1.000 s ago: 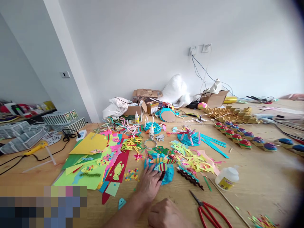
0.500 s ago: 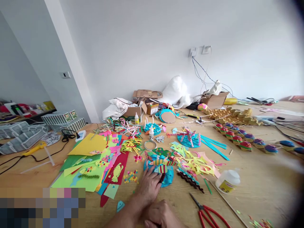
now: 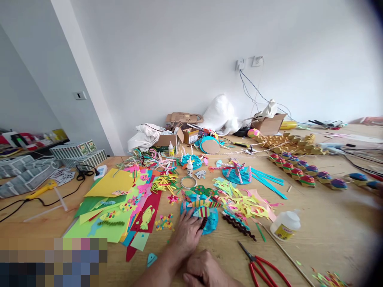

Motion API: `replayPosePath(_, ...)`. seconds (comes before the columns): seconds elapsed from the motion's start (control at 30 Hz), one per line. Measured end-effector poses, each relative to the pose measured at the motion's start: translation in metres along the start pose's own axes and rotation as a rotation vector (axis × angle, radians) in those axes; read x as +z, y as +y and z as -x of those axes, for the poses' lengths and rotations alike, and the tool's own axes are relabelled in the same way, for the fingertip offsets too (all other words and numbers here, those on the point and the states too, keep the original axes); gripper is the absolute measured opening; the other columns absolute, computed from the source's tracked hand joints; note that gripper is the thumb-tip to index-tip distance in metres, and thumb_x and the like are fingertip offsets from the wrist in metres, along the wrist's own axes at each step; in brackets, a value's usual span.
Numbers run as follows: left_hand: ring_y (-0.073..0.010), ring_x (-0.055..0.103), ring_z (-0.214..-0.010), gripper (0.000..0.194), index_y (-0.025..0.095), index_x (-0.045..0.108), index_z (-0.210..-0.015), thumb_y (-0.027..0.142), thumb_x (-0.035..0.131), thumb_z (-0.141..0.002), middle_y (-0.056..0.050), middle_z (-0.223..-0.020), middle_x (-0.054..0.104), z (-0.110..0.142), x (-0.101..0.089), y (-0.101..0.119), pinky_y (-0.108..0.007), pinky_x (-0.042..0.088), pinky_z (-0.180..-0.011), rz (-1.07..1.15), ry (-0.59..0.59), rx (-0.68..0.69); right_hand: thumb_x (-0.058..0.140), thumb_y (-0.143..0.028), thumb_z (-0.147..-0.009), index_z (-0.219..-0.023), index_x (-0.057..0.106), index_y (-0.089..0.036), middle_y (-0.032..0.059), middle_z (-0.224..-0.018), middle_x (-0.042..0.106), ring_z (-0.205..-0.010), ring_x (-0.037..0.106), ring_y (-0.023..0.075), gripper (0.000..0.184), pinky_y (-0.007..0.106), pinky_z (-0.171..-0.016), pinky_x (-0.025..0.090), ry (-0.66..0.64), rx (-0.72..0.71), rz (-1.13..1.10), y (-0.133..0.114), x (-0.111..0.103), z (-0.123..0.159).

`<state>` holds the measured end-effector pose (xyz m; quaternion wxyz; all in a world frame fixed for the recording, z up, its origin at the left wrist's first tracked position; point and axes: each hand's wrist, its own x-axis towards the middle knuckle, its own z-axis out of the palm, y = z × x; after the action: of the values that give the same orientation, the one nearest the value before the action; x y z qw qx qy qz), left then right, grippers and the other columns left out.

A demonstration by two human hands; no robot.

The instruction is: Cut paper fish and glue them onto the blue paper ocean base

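Observation:
My left hand [image 3: 186, 235] lies flat with its fingers stretched out on the near edge of a blue paper disc [image 3: 209, 221] decorated with striped paper fish. My right hand [image 3: 206, 273] rests on the wooden table [image 3: 329, 235] at the bottom edge of the view, knuckles up and fingers curled under; nothing shows in it. Red-handled scissors [image 3: 260, 265] lie just right of that hand. A dark wavy paper strip [image 3: 237, 225] lies beside the disc.
Coloured paper sheets [image 3: 104, 203] and cut scraps cover the table's left and middle. A white glue bottle [image 3: 285, 225] lies on its side at right. Painted egg-carton pieces [image 3: 302, 171], cardboard boxes [image 3: 269, 124], a yellow glue gun [image 3: 42, 189] and cables stand further back.
Both hands stay where they were; the view has shifted slightly, and my right hand shows a little lower in the frame.

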<state>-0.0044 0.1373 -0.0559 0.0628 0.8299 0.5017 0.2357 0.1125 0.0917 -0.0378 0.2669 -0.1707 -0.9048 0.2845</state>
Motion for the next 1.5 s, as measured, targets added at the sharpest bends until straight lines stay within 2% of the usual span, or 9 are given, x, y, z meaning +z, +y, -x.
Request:
replayPosePath(0.17, -0.0256, 0.047, -0.113, 0.029, 0.021, 0.057, -0.11, 0.02, 0.051, -0.082, -0.005, -0.111, 0.062, 0.001, 0.0, -0.002, -0.05, 0.027, -0.103, -0.033, 0.0, 0.039, 0.044, -0.019, -0.076, -0.052, 0.036, -0.017, -0.0044, -0.049, 0.04, -0.047, 0.026, 0.0071, 0.025, 0.022, -0.046, 0.021, -0.041, 0.075, 0.108, -0.013, -0.01, 0.002)
replayPosePath(0.43, -0.0237, 0.05, -0.109, 0.026, 0.022, 0.058, -0.108, 0.021, 0.051, -0.083, -0.004, -0.106, 0.064, 0.001, 0.001, -0.002, -0.048, 0.028, -0.103, -0.06, 0.027, 0.054, 0.043, -0.02, -0.08, -0.056, 0.047, -0.017, -0.0015, -0.053, 0.051, -0.047, 0.036, 0.0073, 0.025, 0.023, -0.049, 0.025, -0.108, 0.067, 0.18, -0.016, -0.012, 0.002)
replayPosePath(0.57, -0.0235, 0.05, -0.11, 0.026, 0.021, 0.058, -0.108, 0.02, 0.052, -0.083, -0.004, -0.107, 0.064, 0.0, 0.001, -0.002, -0.046, 0.029, -0.103, -0.08, 0.015, 0.05, 0.044, -0.02, -0.079, -0.058, 0.051, -0.016, -0.0005, -0.057, 0.055, -0.051, 0.038, 0.0076, 0.022, 0.022, -0.051, 0.027, -0.129, 0.107, 0.179, -0.019, -0.031, 0.0)
replayPosePath(0.67, -0.0235, 0.05, -0.111, 0.027, 0.02, 0.056, -0.11, 0.02, 0.052, -0.083, -0.005, -0.109, 0.062, 0.0, -0.003, 0.001, -0.047, 0.029, -0.103, -0.089, 0.005, 0.049, 0.046, -0.02, -0.077, -0.058, 0.055, -0.015, -0.0011, -0.057, 0.055, -0.052, 0.037, 0.0073, 0.021, 0.021, -0.051, 0.027, -0.14, 0.255, 0.167, -0.016, -0.06, 0.005)
replayPosePath(0.77, -0.0234, 0.05, -0.112, 0.028, 0.021, 0.056, -0.11, 0.018, 0.053, -0.082, -0.005, -0.11, 0.062, 0.0, -0.01, 0.005, -0.048, 0.029, -0.103, -0.075, -0.013, 0.04, 0.05, -0.023, -0.074, -0.055, 0.057, -0.015, -0.0019, -0.051, 0.052, -0.048, 0.035, 0.0073, 0.022, 0.021, -0.047, 0.025, -0.145, 0.572, 0.195, -0.007, -0.091, 0.015)
replayPosePath(0.9, -0.0236, 0.05, -0.111, 0.029, 0.021, 0.055, -0.111, 0.017, 0.051, -0.083, -0.005, -0.111, 0.061, 0.0, -0.017, 0.009, -0.049, 0.028, -0.102, -0.029, -0.029, 0.052, 0.05, -0.018, -0.07, -0.062, 0.059, -0.015, -0.0005, -0.057, 0.057, -0.054, 0.047, 0.0096, 0.013, 0.02, -0.05, 0.031, 0.045, 0.818, 0.166, 0.011, -0.114, 0.023)
replayPosePath(1.1, -0.0249, 0.047, -0.113, 0.029, 0.021, 0.056, -0.109, 0.015, 0.053, -0.081, -0.004, -0.11, 0.062, 0.0, -0.015, 0.007, -0.049, 0.028, -0.102, -0.015, -0.011, 0.05, 0.056, -0.013, -0.064, -0.07, 0.057, -0.016, -0.0048, -0.053, 0.052, -0.04, 0.045, 0.0064, 0.006, 0.019, -0.041, 0.033, 0.25, 1.058, -0.125, 0.034, -0.107, 0.014)
replayPosePath(1.37, -0.0236, 0.049, -0.112, 0.03, 0.021, 0.055, -0.11, 0.015, 0.054, -0.081, -0.004, -0.112, 0.061, -0.001, -0.015, 0.008, -0.049, 0.027, -0.103, -0.022, -0.013, 0.04, 0.051, -0.013, -0.069, -0.082, 0.05, -0.015, -0.0106, -0.046, 0.041, -0.035, 0.039, 0.0043, 0.013, 0.016, -0.034, 0.03, 0.294, 1.068, -0.31, 0.052, -0.094, 0.008)
replayPosePath(1.5, -0.0235, 0.049, -0.112, 0.03, 0.021, 0.055, -0.11, 0.014, 0.054, -0.081, -0.004, -0.112, 0.061, 0.0, -0.015, 0.007, -0.049, 0.026, -0.103, -0.021, -0.011, 0.044, 0.053, -0.016, -0.069, -0.075, 0.05, -0.016, -0.0104, -0.046, 0.041, -0.034, 0.038, 0.0033, 0.007, 0.016, -0.033, 0.028, 0.305, 1.052, -0.328, 0.049, -0.094, 0.009)
